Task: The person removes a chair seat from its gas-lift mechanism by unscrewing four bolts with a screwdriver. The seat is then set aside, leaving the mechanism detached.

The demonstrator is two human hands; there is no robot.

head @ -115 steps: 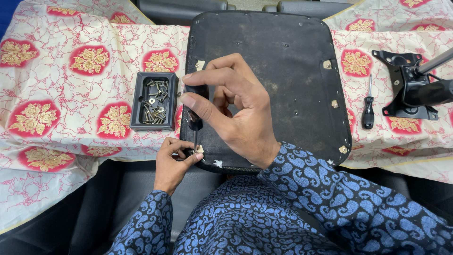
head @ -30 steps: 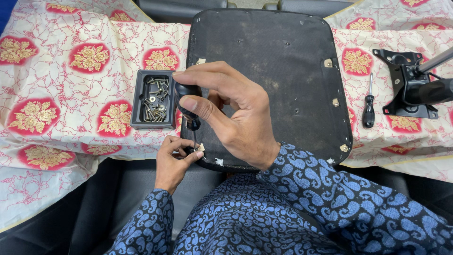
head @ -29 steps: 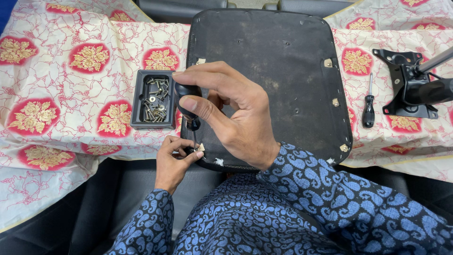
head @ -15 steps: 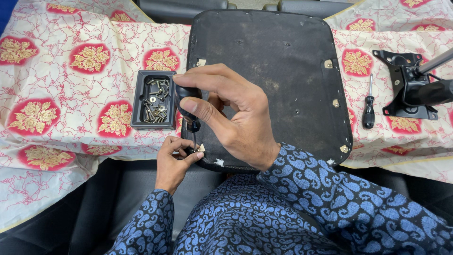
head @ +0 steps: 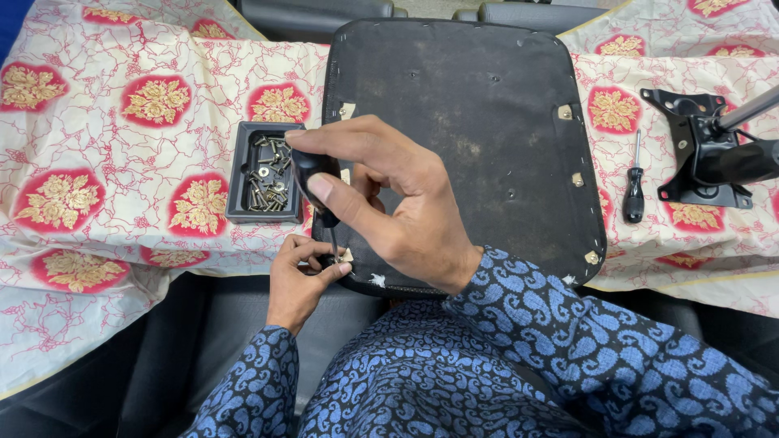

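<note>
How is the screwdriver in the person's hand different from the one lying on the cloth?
The held screwdriver stands nearly upright, tip down at the near-left corner of the black seat panel; the spare screwdriver lies flat on the flowered cloth. The right hand grips the held one while the left hand pinches at its tip; the spare one is untouched. Both have dark handles and thin metal shafts.
</note>
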